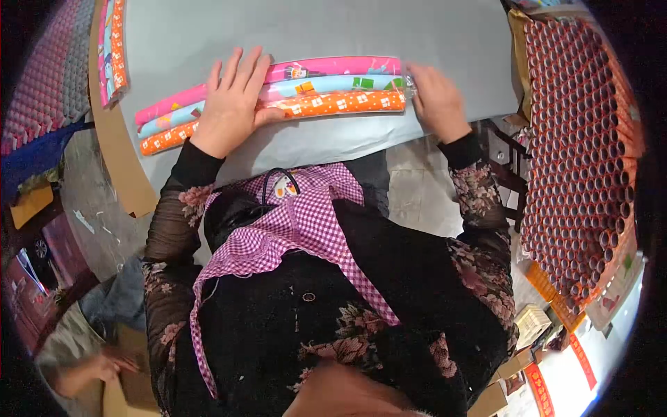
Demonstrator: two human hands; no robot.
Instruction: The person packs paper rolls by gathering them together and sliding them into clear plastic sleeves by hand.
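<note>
Three long rolls, a pink one (333,67), a light blue one (326,86) and an orange one with white gift shapes (340,103), lie side by side on the grey table (313,28) in clear wrap. My left hand (233,104) lies spread across them left of their middle, fingers apart. At their right end, my right hand (436,101) touches the gathered clear wrap, its fingers bent and pressed together; what they hold is too small to make out.
Another wrapped set of rolls (112,52) lies at the table's left edge. A large stack of orange rolls (577,153) stands at the right, a pink stack (45,76) at the far left. Another person's hand (104,365) shows at lower left near cardboard.
</note>
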